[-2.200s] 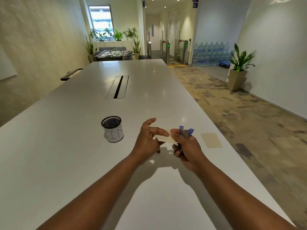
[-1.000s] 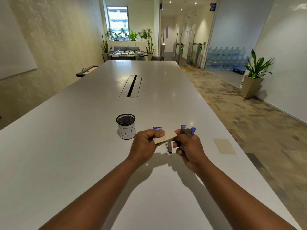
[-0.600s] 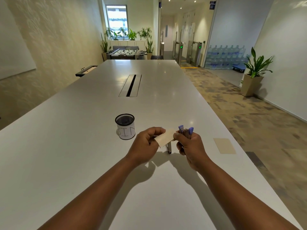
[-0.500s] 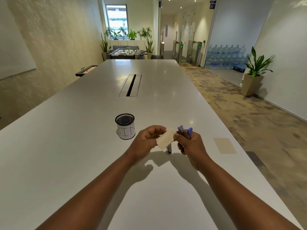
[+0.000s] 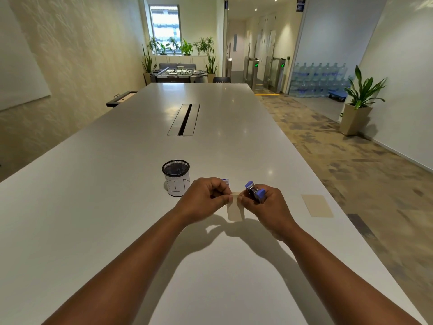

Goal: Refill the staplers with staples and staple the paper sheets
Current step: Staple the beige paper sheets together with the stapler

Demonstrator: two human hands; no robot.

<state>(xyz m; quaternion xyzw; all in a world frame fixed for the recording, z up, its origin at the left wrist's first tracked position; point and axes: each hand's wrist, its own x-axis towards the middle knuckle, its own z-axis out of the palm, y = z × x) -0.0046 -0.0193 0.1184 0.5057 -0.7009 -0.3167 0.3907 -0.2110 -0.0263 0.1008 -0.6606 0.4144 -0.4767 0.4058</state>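
A long white surface [image 5: 140, 184] runs down a bright room with carpet, potted plants and stacked water bottles on the right. A mesh cup [image 5: 176, 178] marked "BIN" stands near a tan sheet [image 5: 317, 205] lying by the right edge. A small paper [image 5: 235, 208] is pinched at its top edge by the left hand [image 5: 203, 201]. A blue stapler [image 5: 255, 193] is gripped in the curled right hand [image 5: 269, 207], beside the paper's top edge.
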